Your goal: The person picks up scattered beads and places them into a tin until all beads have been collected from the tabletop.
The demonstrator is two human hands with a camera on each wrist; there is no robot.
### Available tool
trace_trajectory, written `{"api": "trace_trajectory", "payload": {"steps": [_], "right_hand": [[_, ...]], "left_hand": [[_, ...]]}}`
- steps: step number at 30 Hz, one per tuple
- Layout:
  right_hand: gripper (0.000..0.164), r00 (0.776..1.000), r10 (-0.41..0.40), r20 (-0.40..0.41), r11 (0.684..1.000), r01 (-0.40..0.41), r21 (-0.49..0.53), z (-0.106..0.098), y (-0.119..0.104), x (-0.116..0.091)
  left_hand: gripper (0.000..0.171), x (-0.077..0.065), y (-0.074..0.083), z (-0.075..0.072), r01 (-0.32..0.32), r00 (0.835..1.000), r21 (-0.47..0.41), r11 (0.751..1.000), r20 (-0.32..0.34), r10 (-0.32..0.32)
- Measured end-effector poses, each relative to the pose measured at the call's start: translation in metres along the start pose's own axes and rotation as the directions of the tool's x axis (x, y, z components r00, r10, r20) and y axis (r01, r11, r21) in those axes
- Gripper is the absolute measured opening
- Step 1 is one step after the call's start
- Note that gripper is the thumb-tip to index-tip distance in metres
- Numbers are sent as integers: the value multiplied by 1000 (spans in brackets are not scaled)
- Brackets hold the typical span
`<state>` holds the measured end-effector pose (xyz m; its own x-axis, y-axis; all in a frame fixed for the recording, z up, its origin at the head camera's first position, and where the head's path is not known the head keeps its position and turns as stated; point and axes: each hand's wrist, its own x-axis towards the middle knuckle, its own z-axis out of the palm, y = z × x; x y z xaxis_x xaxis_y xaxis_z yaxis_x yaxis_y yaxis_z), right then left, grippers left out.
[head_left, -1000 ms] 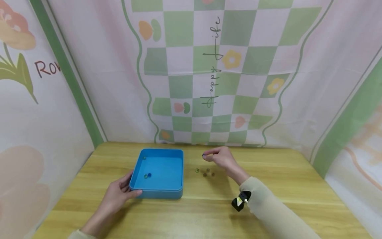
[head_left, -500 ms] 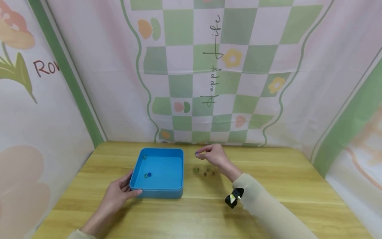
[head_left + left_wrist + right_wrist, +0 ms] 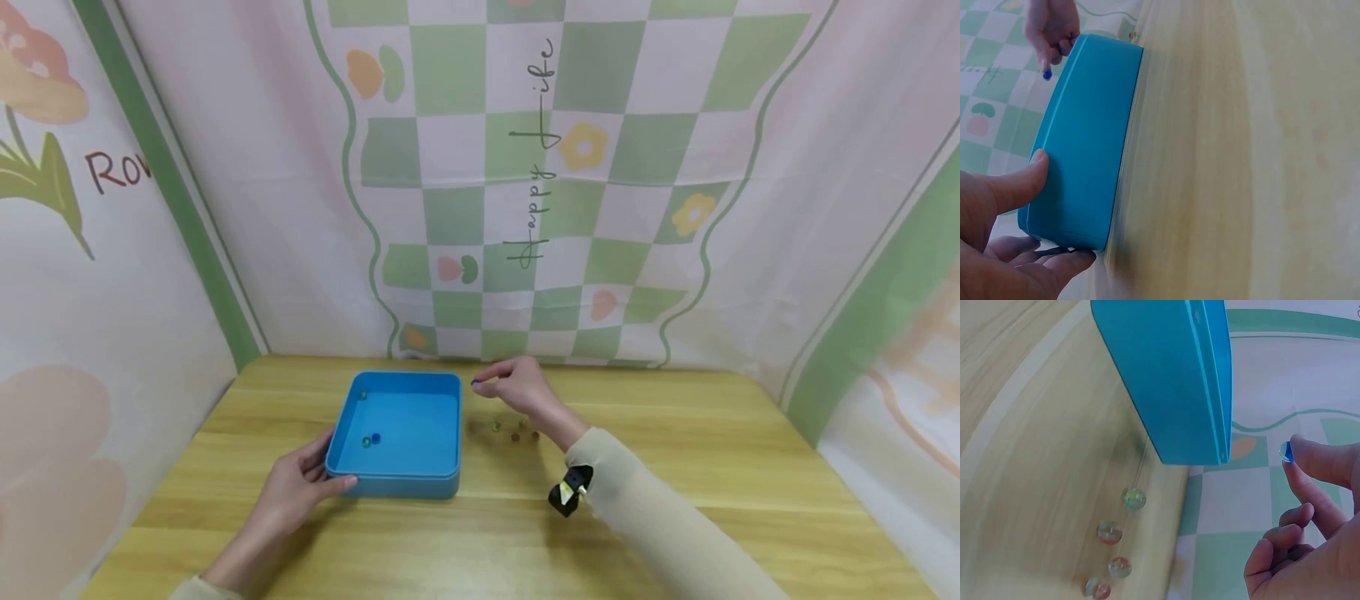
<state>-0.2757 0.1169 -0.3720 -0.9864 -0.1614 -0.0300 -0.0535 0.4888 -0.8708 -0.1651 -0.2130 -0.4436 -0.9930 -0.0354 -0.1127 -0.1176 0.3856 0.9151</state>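
Note:
A square blue plastic box (image 3: 399, 487) stands on the table. My left hand (image 3: 288, 492) holds its near left corner, thumb on the front wall and fingers along the left side. Inside lie a blue marble (image 3: 377, 438), a greenish marble (image 3: 367, 442) beside it, and another greenish marble (image 3: 363, 396) near the back left. Just right of the box, above the tabletop, my right hand (image 3: 521, 387) pinches a clear and blue marble (image 3: 1287, 452) between thumb and index finger. Its other fingers are curled in the right wrist view.
Several loose marbles lie on the table right of the box, among them a yellow-green marble (image 3: 1134, 499) and a reddish marble (image 3: 1109, 532). A patterned curtain (image 3: 525, 317) hangs behind the wooden table (image 3: 675, 467). A small black device (image 3: 570, 492) sits at my right wrist.
My right hand has moved left toward the box with the blue marble between its fingertips. The left hand, the box and the marbles on the table stay where they were.

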Motion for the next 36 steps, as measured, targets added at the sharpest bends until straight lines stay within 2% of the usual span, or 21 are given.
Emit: {"api": "trace_trajectory", "payload": {"steps": [12, 36], "right_hand": [[11, 1000, -3, 18, 1000, 3, -9, 15, -16, 2], [12, 999, -10, 48, 999, 12, -44, 43, -28, 8]], "left_hand": [[90, 0, -1, -1, 1, 1000, -6, 1000, 5, -1], [90, 0, 1, 0, 16, 1000, -8, 1000, 3, -16]]}}
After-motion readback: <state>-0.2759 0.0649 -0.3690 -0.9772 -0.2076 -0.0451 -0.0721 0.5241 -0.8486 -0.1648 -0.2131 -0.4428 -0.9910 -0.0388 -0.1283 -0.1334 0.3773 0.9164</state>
